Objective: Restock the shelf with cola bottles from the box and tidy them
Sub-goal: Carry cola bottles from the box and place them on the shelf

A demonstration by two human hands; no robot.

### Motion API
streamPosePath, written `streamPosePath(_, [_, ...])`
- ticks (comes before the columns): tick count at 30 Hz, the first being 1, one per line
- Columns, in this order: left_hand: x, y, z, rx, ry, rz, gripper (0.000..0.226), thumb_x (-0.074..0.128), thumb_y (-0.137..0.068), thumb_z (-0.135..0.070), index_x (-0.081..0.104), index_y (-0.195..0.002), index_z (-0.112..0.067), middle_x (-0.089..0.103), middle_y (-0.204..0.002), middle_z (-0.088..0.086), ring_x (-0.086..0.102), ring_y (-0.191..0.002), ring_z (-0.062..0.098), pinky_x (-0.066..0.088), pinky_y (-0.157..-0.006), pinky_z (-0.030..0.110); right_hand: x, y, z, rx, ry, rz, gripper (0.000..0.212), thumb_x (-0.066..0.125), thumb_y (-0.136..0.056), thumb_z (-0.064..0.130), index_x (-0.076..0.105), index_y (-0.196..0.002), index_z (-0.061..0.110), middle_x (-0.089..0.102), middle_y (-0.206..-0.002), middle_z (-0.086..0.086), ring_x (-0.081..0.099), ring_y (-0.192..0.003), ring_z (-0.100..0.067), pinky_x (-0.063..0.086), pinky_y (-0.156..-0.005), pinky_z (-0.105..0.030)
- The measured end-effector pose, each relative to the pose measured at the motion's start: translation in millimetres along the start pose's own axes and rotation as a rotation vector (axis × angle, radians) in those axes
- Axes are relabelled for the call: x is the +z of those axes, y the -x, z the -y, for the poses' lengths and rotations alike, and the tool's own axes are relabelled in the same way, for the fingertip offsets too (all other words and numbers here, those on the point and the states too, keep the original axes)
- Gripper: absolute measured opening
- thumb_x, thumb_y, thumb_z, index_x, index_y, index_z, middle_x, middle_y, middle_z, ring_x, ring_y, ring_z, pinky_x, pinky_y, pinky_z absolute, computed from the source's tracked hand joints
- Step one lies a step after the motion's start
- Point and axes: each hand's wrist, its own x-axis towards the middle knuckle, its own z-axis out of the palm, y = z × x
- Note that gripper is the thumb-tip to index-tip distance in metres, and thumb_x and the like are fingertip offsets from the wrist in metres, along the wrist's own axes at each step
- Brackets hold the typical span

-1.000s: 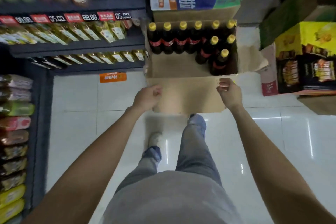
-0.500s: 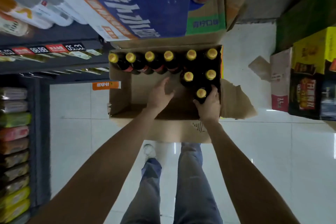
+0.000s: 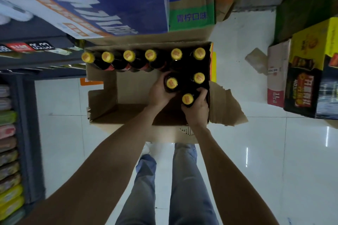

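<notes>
**Two bottles gripped in the open box**

Since half a second earlier, the left hand (image 3: 161,91) has moved from the bare box floor onto a cola bottle (image 3: 171,82), its fingers now curled round the shoulder. The right hand (image 3: 197,107) grasps the nearest bottle (image 3: 187,99) below its yellow cap. Both bottles stand upright in the cardboard box (image 3: 102,97), near its right wall; six more line the far wall. Full bottles are probably heavy, rigid and smooth; a grip at neck or shoulder should suit lifting towards the shelf (image 3: 42,58).
</notes>
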Motion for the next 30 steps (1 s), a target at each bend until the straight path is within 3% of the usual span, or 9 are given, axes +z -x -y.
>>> streamPosePath(4, [-26.1, 32.3, 1.7, 0.012, 0.130, -0.030, 0.065, 0.083, -0.064, -0.028, 0.053, -0.121, -0.028, 0.064, -0.119, -0.008, 0.057, -0.116, 0.008, 0.048, -0.098, 0.033, -12.4, 24.4, 13.7, -0.062, 0.023, -0.016, 0.063, 0.074, -0.070, 0.019, 0.037, -0.121, 0.014, 0.062, -0.111, -0.009, 0.061, -0.098, -0.031, 0.050, -0.068, -0.037])
streamPosePath(7, [-56.4, 68.3, 0.1, -0.001, 0.158, -0.128, 0.068, 0.088, -0.063, -0.023, 0.053, -0.121, -0.020, 0.063, -0.116, -0.005, 0.056, -0.111, 0.006, 0.043, -0.094, 0.015, -28.4, 47.7, 31.7, -0.205, 0.013, -0.056, 0.065, 0.076, -0.064, 0.025, 0.041, -0.119, 0.016, 0.060, -0.107, -0.005, 0.058, -0.099, -0.027, 0.052, -0.070, -0.037])
streamPosePath(10, [-93.9, 110.0, -9.7, -0.010, 0.240, -0.222, 0.062, 0.088, -0.062, -0.014, 0.052, -0.112, -0.011, 0.059, -0.100, -0.014, 0.055, -0.092, -0.012, 0.039, -0.079, 0.001, -48.4, 70.6, 60.4, -0.378, -0.096, 0.005, 0.067, 0.075, -0.062, 0.028, 0.045, -0.120, 0.018, 0.055, -0.113, -0.004, 0.053, -0.106, -0.022, 0.045, -0.087, -0.029])
streamPosePath(15, [-158.4, 186.1, -12.2, -0.054, 0.534, -0.378, 0.053, 0.084, -0.066, -0.004, 0.056, -0.111, -0.004, 0.066, -0.105, 0.006, 0.063, -0.092, -0.009, 0.047, -0.079, 0.009, -62.4, 105.8, 124.4, -0.360, -0.413, 0.351, 0.066, 0.076, -0.066, 0.025, 0.044, -0.124, 0.023, 0.055, -0.118, -0.006, 0.056, -0.112, -0.011, 0.048, -0.096, -0.025])
streamPosePath(18, [-194.5, 235.7, -4.8, -0.042, 0.694, -0.517, 0.065, 0.084, -0.059, -0.032, 0.053, -0.113, -0.013, 0.065, -0.105, -0.001, 0.064, -0.097, 0.003, 0.051, -0.085, 0.023, -51.5, 134.8, 167.8, -0.311, -0.482, 0.526, 0.063, 0.069, -0.071, 0.023, 0.040, -0.127, 0.027, 0.057, -0.115, 0.013, 0.057, -0.096, 0.015, 0.045, -0.082, -0.006])
streamPosePath(22, [-236.2, 309.9, 22.2, -0.037, 0.837, -0.723, 0.091, 0.082, -0.055, -0.058, 0.049, -0.123, -0.007, 0.063, -0.111, 0.000, 0.062, -0.100, 0.004, 0.049, -0.085, 0.020, -2.8, 196.5, 208.7, -0.241, -0.478, 0.695, 0.060, 0.074, -0.077, 0.036, 0.049, -0.128, 0.019, 0.063, -0.113, 0.004, 0.062, -0.095, -0.003, 0.049, -0.091, -0.026])
streamPosePath(24, [-255.2, 349.8, 50.0, -0.059, 0.887, -0.826, 0.101, 0.077, -0.054, -0.069, 0.049, -0.126, -0.004, 0.063, -0.114, 0.004, 0.062, -0.102, 0.005, 0.047, -0.085, 0.019, 33.6, 237.1, 221.0, -0.226, -0.475, 0.810, 0.048, 0.073, -0.076, 0.043, 0.060, -0.116, 0.020, 0.068, -0.099, 0.002, 0.065, -0.087, -0.013, 0.052, -0.084, -0.032])
streamPosePath(27, [-279.8, 404.8, 98.8, -0.105, 0.964, -0.934, 0.072, 0.073, -0.057, -0.057, 0.055, -0.114, -0.017, 0.065, -0.107, -0.001, 0.063, -0.093, -0.003, 0.047, -0.081, 0.014, 87.4, 296.0, 235.2, -0.232, -0.392, 0.924, 0.022, 0.062, -0.089, 0.034, 0.061, -0.104, 0.019, 0.069, -0.079, 0.008, 0.066, -0.071, -0.006, 0.051, -0.070, -0.026])
streamPosePath(30, [-301.6, 461.6, 151.0, -0.164, 1.053, -1.050, 0.061, 0.066, -0.063, -0.050, 0.057, -0.110, -0.013, 0.066, -0.098, -0.001, 0.064, -0.086, 0.001, 0.048, -0.078, 0.018, 137.1, 362.3, 246.0, -0.253, -0.234, 1.043, 0.059, 0.066, -0.077, 0.057, 0.058, -0.120, 0.016, 0.068, -0.095, 0.001, 0.067, -0.085, -0.014, 0.049, -0.074, -0.026])
